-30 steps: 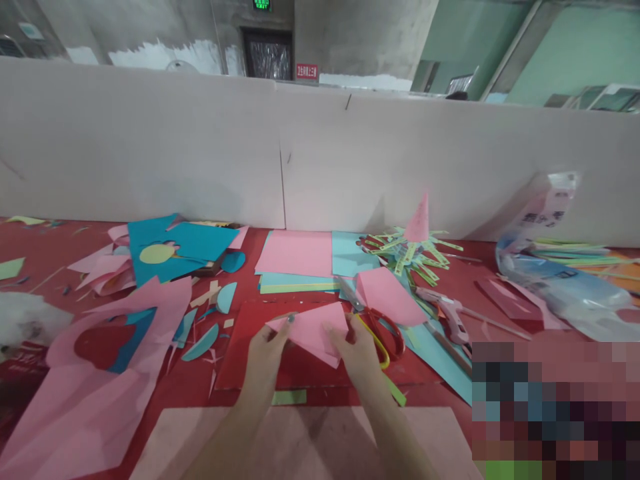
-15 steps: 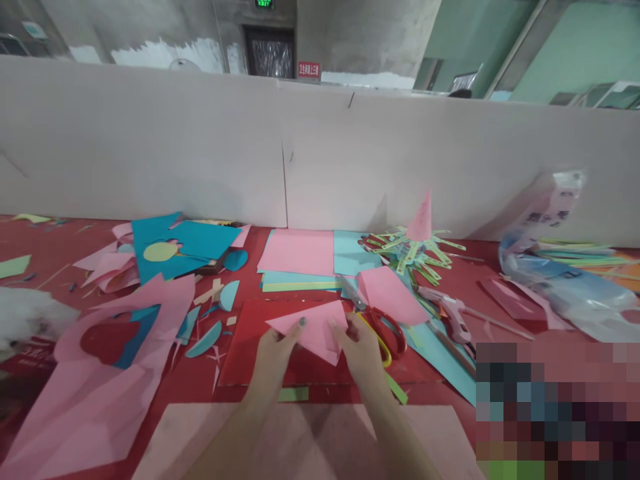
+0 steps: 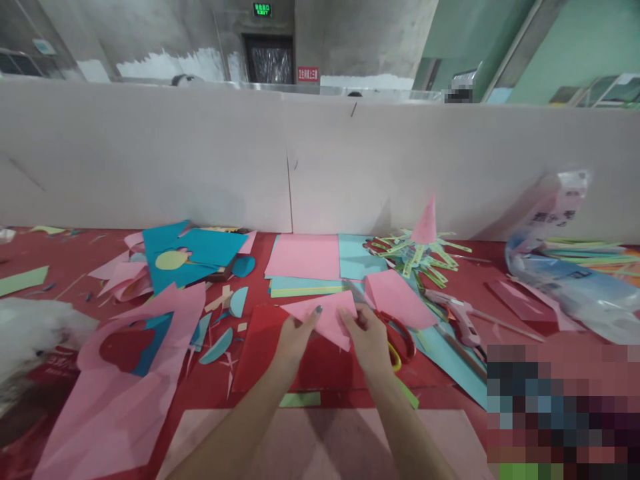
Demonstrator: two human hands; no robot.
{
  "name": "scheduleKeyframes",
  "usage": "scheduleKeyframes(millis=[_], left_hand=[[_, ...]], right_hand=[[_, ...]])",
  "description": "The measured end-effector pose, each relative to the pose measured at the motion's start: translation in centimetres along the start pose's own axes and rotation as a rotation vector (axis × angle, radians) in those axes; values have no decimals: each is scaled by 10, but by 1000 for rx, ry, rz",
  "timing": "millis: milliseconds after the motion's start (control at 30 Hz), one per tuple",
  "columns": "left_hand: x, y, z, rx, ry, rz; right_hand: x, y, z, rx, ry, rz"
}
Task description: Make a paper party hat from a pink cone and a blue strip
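Note:
Between my hands is a piece of pink paper [image 3: 327,315], folded to a rough triangle with its narrow tip to the left. My left hand [image 3: 296,337] pinches its lower left edge, thumb on top. On the right side my right hand [image 3: 366,333] grips it, thumb on the face and fingers behind. The paper is just above a red board [image 3: 315,363]. Scissors [image 3: 400,337] with red and yellow handles lie beside my right hand, their blades partly hidden. Another folded pink sheet [image 3: 397,300] rests just behind them.
A pink cone [image 3: 427,223] stands on green paper strips at the back. A pink glue gun [image 3: 463,320] lies to the right, near a plastic bag [image 3: 575,267]. Pink and blue offcuts [image 3: 120,413] cover the left. A white partition [image 3: 200,160] closes the far side.
The view has shifted slightly, so the table things appear a little further right. Both hands keep hold of the pink paper, which has tilted a little and shows less of its lower folds.

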State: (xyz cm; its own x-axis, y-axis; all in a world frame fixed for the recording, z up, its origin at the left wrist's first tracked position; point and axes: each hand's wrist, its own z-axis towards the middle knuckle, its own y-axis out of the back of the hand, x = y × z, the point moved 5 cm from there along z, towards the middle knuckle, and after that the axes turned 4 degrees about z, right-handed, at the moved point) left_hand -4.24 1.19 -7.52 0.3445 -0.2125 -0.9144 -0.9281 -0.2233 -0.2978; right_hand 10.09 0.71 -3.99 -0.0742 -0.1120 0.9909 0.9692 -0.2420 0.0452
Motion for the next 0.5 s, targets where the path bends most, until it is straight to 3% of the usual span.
scheduleKeyframes(millis=[233, 500], left_hand=[[2, -6, 24, -12, -23, -7], [3, -2, 23, 20, -22, 82]], right_hand=[[-1, -9, 11, -105, 6, 13], [-13, -6, 7, -97, -5, -80]])
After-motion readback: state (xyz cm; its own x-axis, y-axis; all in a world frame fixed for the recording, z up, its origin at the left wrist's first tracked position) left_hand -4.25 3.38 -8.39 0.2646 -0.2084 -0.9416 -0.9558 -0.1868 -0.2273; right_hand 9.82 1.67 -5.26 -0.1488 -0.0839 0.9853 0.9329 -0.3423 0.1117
